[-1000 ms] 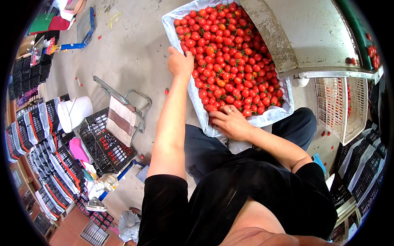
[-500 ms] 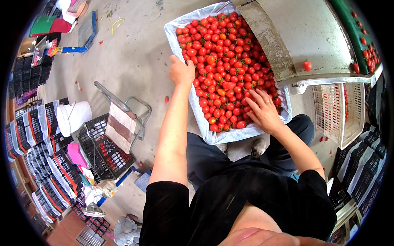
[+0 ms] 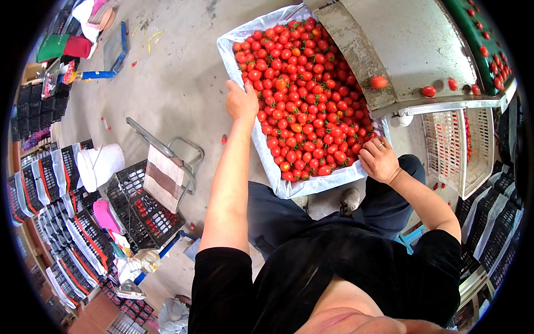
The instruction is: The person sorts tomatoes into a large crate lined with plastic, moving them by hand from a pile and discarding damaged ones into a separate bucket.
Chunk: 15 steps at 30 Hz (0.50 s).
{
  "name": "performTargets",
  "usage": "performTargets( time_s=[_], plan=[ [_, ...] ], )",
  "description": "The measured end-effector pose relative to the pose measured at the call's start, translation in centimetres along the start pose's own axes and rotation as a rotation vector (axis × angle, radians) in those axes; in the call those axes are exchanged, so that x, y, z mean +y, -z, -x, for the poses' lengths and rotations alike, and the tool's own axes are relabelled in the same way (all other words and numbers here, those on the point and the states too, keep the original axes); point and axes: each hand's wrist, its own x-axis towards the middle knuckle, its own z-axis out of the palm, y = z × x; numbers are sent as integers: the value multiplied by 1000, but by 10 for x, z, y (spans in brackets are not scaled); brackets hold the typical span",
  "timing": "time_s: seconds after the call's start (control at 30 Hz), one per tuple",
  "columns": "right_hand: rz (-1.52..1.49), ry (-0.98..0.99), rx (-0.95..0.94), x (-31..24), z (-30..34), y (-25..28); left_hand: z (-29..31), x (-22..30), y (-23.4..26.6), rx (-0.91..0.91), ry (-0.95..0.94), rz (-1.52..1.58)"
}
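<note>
Between my hands a crate with a whitish liner (image 3: 271,174) is heaped with small red cherry tomatoes (image 3: 306,103), a few of them orange. My left hand (image 3: 242,103) grips its left rim, thumb on the inner side and fingers over the edge. At the near right corner my right hand (image 3: 380,160) is closed over the rim, its curled fingertips against the liner beside the tomatoes; a ring shows on one finger. The crate's far right part lies under the lip of a worn metal chute (image 3: 409,53).
Loose tomatoes (image 3: 428,91) are on the chute, by a green belt (image 3: 464,33) carrying more. A white slotted crate (image 3: 445,150) stands at right. To the left are a folding stool (image 3: 164,171), a white bucket (image 3: 100,166) and stacked black crates (image 3: 47,172).
My right hand has moved off the tomatoes to the near right rim. Several tomatoes now roll on the chute where one was before. My left hand keeps its hold.
</note>
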Motion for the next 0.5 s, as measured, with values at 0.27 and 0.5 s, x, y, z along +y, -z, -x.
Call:
performTargets(
  time_s=[0.27, 0.5],
  plan=[
    [27, 15, 50, 0, 3, -2, 6, 8, 5, -4, -10, -78],
    [26, 22, 65, 0, 3, -2, 0, 6, 0, -20, 115, -100]
  ],
)
